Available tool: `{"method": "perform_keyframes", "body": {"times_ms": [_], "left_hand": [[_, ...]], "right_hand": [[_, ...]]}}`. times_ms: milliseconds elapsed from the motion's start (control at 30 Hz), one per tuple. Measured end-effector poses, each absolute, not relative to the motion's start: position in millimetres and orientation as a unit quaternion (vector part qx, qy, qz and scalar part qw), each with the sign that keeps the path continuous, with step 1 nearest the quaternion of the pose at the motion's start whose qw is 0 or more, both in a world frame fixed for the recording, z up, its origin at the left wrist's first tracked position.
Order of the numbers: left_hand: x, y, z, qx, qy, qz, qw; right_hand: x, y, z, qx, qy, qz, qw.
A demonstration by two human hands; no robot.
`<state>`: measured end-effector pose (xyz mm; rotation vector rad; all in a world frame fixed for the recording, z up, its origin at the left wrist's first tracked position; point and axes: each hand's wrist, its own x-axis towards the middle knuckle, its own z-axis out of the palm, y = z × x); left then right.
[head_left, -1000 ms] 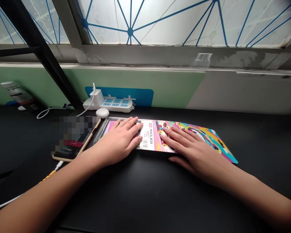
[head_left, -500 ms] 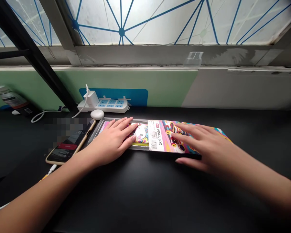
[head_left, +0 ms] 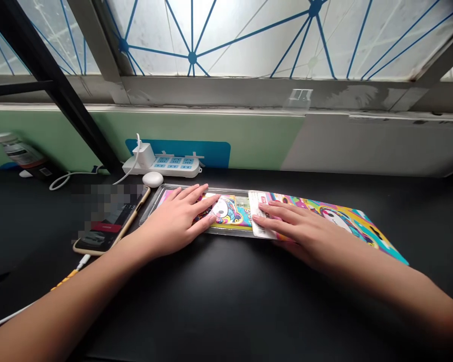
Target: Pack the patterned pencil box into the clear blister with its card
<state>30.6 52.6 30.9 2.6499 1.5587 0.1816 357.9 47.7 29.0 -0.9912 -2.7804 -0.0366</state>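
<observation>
My left hand [head_left: 179, 218] lies flat with fingers stretched over a colourful cartoon pencil box [head_left: 230, 211], which sits in a clear plastic tray [head_left: 215, 231]. A bright printed card [head_left: 362, 223], white at its left end, covers the right part of the tray and sticks out far to the right. My right hand [head_left: 305, 229] grips this card near its left end, fingers on top and the thumb at the near edge, mostly hidden below. Part of the pencil box is hidden under my left fingers.
A phone [head_left: 111, 226] with a charging cable [head_left: 83, 262] lies left of the tray. Behind are a small white oval case [head_left: 153, 179] and a white power strip [head_left: 177, 165] with a plug. A bottle [head_left: 22, 156] and a slanting black bar [head_left: 64, 95] stand at far left.
The printed card has slid right, baring more of the pencil box. My right hand has shifted to the card's left end, its thumb now tucked below. My left hand stays in place.
</observation>
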Motion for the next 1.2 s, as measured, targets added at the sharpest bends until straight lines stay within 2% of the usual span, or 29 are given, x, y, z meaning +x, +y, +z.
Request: {"method": "perform_keyframes", "body": {"times_ms": [233,567,700,867,933,1000,1033,1100,1200], "left_hand": [[11.9,60.1,36.5,0.844,0.526,0.053,0.088],[9.1,65.5,34.2,0.837,0.535,0.084,0.080],[8.9,64.7,34.6,0.838,0.526,0.120,0.085],[18.1,56.6,34.0,0.822,0.504,0.239,0.114],[25.0,50.6,36.3,0.801,0.487,0.320,0.134],[30.2,45.1,40.3,0.781,0.468,0.387,0.146],[31.3,43.4,42.3,0.776,0.461,0.405,0.143],[29.7,43.1,44.8,0.788,0.460,0.392,0.113],[20.3,49.8,41.5,0.826,0.495,0.265,0.043]], "right_hand": [[381.5,55.5,32.4,-0.374,-0.920,0.004,0.116],[353.4,18.9,62.1,-0.361,-0.867,-0.207,0.276],[331.5,-22.1,67.8,-0.321,-0.868,-0.209,0.315],[288.8,-60.9,49.2,-0.174,-0.914,-0.203,0.306],[265.4,-70.3,34.4,-0.149,-0.926,-0.212,0.275],[244.1,-71.0,22.4,-0.139,-0.920,-0.220,0.293],[235.7,-67.3,18.8,-0.136,-0.930,-0.213,0.265],[224.5,-52.7,16.4,-0.145,-0.951,-0.189,0.199],[219.4,-23.9,18.3,-0.149,-0.965,-0.155,0.148]]}}
